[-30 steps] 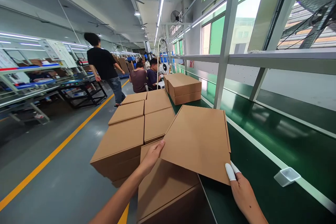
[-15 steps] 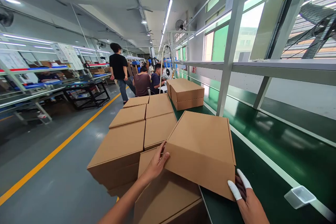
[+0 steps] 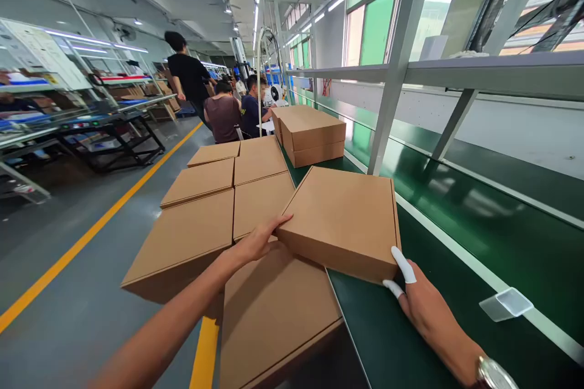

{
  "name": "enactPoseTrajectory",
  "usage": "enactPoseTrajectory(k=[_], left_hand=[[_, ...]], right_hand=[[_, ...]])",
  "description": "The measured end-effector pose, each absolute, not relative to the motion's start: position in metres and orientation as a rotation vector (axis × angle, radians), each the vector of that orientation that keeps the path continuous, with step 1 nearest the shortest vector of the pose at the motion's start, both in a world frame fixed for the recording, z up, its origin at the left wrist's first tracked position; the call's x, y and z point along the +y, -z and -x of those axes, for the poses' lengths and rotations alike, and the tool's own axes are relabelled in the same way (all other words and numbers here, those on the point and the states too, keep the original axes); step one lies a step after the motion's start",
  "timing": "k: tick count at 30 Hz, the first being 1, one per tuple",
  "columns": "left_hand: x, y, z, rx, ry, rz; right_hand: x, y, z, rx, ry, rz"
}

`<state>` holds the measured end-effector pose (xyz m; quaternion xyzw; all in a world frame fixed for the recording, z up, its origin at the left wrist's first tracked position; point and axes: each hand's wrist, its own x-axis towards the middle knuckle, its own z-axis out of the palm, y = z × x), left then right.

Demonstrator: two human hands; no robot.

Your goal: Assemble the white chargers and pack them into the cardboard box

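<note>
A closed brown cardboard box (image 3: 344, 209) is between my two hands, over the left edge of the green conveyor belt (image 3: 365, 316). My left hand (image 3: 262, 237) grips its left corner, thumb on top and the other fingers hidden. At the near right corner, my right hand (image 3: 410, 282) holds on with white finger cots on two fingertips; a watch is on that wrist. Under and in front of the held box lies another closed carton (image 3: 278, 310). Several more cartons (image 3: 201, 219) stand in stacked rows to the left.
More boxes (image 3: 314, 134) rest on the belt ahead. A clear plastic piece (image 3: 506, 304) sits on the white rail at right. A grey frame post (image 3: 387, 85) rises beside the belt. Several people (image 3: 223, 109) are farther ahead, one walking along the yellow floor line (image 3: 150, 173).
The held box has tipped from tilted up to nearly level, its front side now lower. My view has shifted down and to the right. Both hands keep hold of the box.
</note>
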<state>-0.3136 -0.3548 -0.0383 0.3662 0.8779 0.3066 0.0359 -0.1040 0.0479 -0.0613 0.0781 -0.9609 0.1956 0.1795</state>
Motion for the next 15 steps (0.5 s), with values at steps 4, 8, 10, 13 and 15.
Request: enactPoseTrajectory(k=[4,8,10,13,15], left_hand=[[-0.343,0.051,0.327,2.778,-0.933,-1.114],[-0.341,0.032,0.335,2.768,-0.836,-1.081],[-0.341,0.021,0.337,2.749,-0.767,-1.049],[-0.34,0.011,0.34,2.715,-0.692,-1.003],[-0.339,0.011,0.341,2.707,-0.638,-1.022]], right_hand=[[0.049,0.071,0.115,-2.668,-0.507,-0.28],[0.049,0.067,0.115,-2.689,-0.521,-0.241],[0.047,0.063,0.114,-2.704,-0.531,-0.183],[0.044,0.058,0.114,-2.736,-0.581,-0.087],[0.043,0.057,0.115,-2.743,-0.611,-0.048]])
